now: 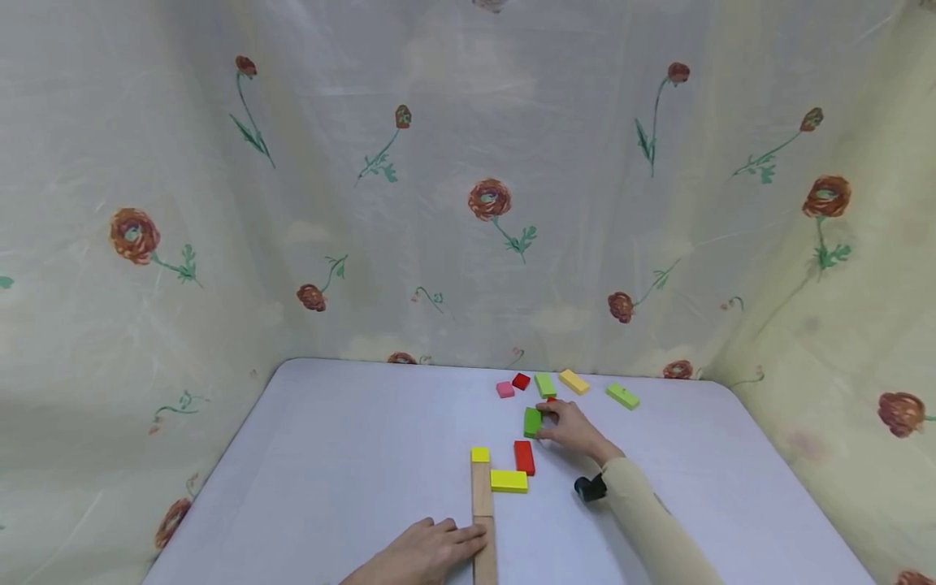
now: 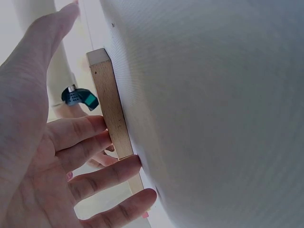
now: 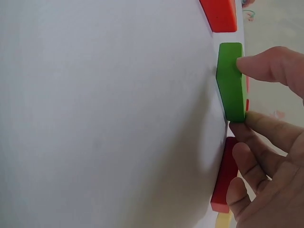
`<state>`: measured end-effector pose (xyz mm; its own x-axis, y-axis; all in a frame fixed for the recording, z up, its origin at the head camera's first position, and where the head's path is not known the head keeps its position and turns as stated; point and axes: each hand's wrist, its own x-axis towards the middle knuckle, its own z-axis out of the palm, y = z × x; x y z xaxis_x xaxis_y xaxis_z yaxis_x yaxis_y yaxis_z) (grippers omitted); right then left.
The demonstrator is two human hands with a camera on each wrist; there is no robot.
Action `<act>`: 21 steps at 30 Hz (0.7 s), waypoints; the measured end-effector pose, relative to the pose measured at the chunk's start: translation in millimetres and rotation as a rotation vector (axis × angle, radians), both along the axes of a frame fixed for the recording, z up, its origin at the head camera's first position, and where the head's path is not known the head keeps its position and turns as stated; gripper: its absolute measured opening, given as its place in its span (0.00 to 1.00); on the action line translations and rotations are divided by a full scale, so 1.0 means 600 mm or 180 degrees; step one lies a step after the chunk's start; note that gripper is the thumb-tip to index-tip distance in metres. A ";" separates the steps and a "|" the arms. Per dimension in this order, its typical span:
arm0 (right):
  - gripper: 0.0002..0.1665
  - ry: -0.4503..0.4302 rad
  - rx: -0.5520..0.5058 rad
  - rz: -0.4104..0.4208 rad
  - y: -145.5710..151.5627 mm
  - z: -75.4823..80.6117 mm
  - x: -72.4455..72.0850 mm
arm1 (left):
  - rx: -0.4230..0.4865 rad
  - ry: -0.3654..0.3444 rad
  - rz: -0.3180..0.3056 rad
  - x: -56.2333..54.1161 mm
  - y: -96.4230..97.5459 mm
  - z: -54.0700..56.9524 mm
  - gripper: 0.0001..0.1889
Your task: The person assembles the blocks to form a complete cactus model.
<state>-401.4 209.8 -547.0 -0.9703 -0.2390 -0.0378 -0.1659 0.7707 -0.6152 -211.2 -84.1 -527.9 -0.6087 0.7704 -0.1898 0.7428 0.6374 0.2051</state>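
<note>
My right hand [image 1: 576, 431] pinches a green block [image 1: 532, 422] lying on the table, the thumb near one end and the index finger at the other. The right wrist view shows thumb and fingertip against this green block [image 3: 231, 80], with a dark red block [image 3: 224, 175] below the fingers. My left hand [image 1: 426, 551] rests its outstretched fingers on the nearer of two wooden blocks [image 1: 483, 552] laid end to end. In the left wrist view those straight, spread fingers lie along the wooden block [image 2: 111, 104]. A yellow block [image 1: 479, 454] sits at the row's far end.
Beside the wooden row lie a long yellow block [image 1: 509, 481] and a red block [image 1: 524, 457]. Farther back are pink [image 1: 505, 390], red [image 1: 521, 381], light green [image 1: 544, 385] and pale yellow [image 1: 574, 381] blocks. Another light green block [image 1: 622, 396] lies right of them. Flowered cloth hangs behind.
</note>
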 end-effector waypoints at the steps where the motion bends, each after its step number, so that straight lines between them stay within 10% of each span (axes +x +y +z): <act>1: 0.34 0.0008 -0.0028 0.0020 -0.002 0.000 0.000 | -0.0006 0.0002 0.0002 0.000 -0.001 0.000 0.41; 21: 0.29 -0.0112 -0.0276 -0.0001 -0.025 -0.001 0.011 | 0.0015 0.0049 -0.0028 0.001 0.000 0.002 0.41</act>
